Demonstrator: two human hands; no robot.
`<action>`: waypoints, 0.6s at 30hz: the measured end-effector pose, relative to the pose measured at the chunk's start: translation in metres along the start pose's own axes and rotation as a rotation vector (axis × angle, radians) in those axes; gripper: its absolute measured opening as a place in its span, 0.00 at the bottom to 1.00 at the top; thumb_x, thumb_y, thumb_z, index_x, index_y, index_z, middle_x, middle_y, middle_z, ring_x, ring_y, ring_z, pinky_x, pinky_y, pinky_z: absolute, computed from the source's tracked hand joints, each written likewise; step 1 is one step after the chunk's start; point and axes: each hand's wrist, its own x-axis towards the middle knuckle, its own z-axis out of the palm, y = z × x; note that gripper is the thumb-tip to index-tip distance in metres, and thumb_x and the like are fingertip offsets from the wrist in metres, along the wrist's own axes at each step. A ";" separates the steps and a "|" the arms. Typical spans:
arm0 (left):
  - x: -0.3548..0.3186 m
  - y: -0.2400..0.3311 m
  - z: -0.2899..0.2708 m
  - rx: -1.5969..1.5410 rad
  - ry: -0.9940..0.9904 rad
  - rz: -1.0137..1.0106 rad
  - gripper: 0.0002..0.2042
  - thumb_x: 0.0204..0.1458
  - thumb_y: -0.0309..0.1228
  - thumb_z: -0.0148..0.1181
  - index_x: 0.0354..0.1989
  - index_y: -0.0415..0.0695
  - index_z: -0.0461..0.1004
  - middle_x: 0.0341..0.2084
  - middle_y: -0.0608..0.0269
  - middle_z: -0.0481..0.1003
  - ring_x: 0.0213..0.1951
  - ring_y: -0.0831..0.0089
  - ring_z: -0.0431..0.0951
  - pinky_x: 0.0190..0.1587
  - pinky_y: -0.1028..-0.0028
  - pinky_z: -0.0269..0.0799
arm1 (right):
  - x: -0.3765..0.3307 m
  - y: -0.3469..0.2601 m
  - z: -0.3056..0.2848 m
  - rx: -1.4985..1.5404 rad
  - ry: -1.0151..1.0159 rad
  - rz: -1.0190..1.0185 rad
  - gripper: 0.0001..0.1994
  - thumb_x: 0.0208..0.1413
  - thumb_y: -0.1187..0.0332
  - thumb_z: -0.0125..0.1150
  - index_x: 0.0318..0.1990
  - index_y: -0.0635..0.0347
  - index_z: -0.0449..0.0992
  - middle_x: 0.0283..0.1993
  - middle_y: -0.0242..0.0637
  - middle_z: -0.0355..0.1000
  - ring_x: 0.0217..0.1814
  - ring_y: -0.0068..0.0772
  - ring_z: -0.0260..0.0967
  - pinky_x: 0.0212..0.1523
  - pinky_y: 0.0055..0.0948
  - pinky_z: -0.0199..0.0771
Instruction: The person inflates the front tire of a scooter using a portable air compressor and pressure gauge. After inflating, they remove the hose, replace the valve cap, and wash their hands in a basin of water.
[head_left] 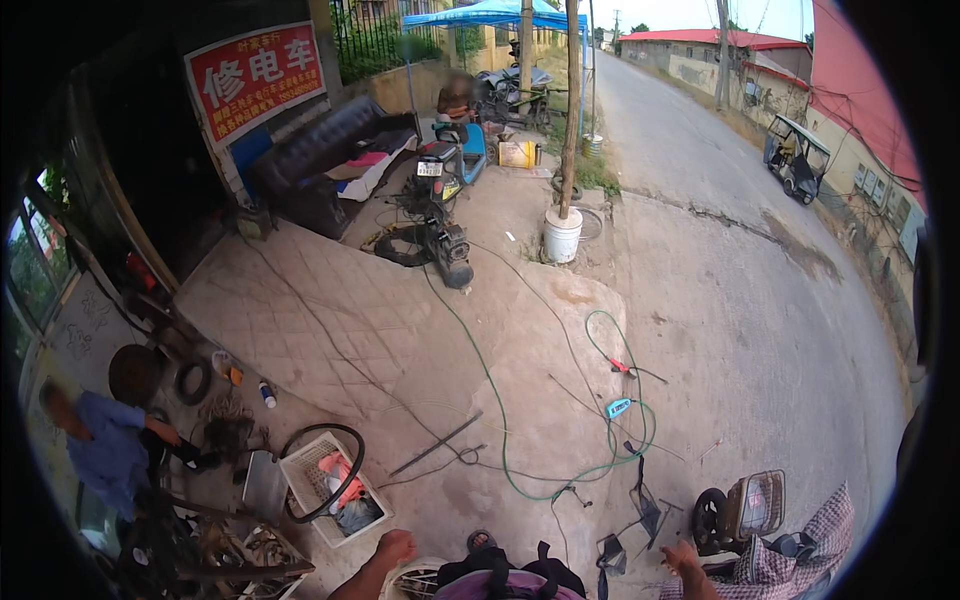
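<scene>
My left hand (pixel 397 547) hangs low with its fingers curled in, and nothing shows in it. Just beyond it lies a cream plastic crate (pixel 372 518) with red and grey cloths (pixel 345 480) inside and a black tyre (pixel 357 448) leaning over its rim. My right hand (pixel 682 558) is held out at the lower right, fingers apart, holding nothing that I can see. Nearest to it are black straps and dark flat pieces (pixel 612 553) on the ground, and a small wheel (pixel 709 520) by a wire basket (pixel 757 503). Checked cloth (pixel 830 530) lies beside that basket.
A green hose (pixel 500 400) and cables loop over the concrete, with a blue tool-like item (pixel 619 407) among them. An air compressor (pixel 447 250), a scooter (pixel 440 165) and a post in a white bucket (pixel 562 240) stand ahead. A person in blue (pixel 105 440) sits at left.
</scene>
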 end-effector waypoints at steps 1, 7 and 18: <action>0.008 0.010 -0.004 -0.019 0.021 0.013 0.09 0.54 0.35 0.59 0.35 0.43 0.71 0.23 0.60 0.73 0.21 0.69 0.76 0.22 0.71 0.72 | 0.001 0.004 0.011 -0.045 -0.001 0.034 0.31 0.53 0.61 0.59 0.59 0.72 0.55 0.23 0.47 0.74 0.15 0.37 0.68 0.11 0.35 0.63; 0.038 0.041 -0.013 -0.063 0.088 -0.155 0.12 0.55 0.37 0.57 0.44 0.45 0.71 0.31 0.58 0.77 0.27 0.65 0.80 0.29 0.66 0.75 | 0.073 0.116 0.036 0.053 -0.059 -0.414 0.21 0.55 0.61 0.57 0.55 0.62 0.70 0.39 0.42 0.75 0.33 0.38 0.72 0.32 0.36 0.72; 0.016 -0.029 -0.007 -0.215 0.220 -0.359 0.17 0.58 0.35 0.52 0.53 0.41 0.69 0.36 0.52 0.77 0.32 0.60 0.79 0.31 0.63 0.77 | 0.109 -0.097 -0.006 0.211 -0.154 0.104 0.12 0.57 0.63 0.55 0.43 0.60 0.69 0.24 0.43 0.71 0.18 0.36 0.65 0.16 0.37 0.62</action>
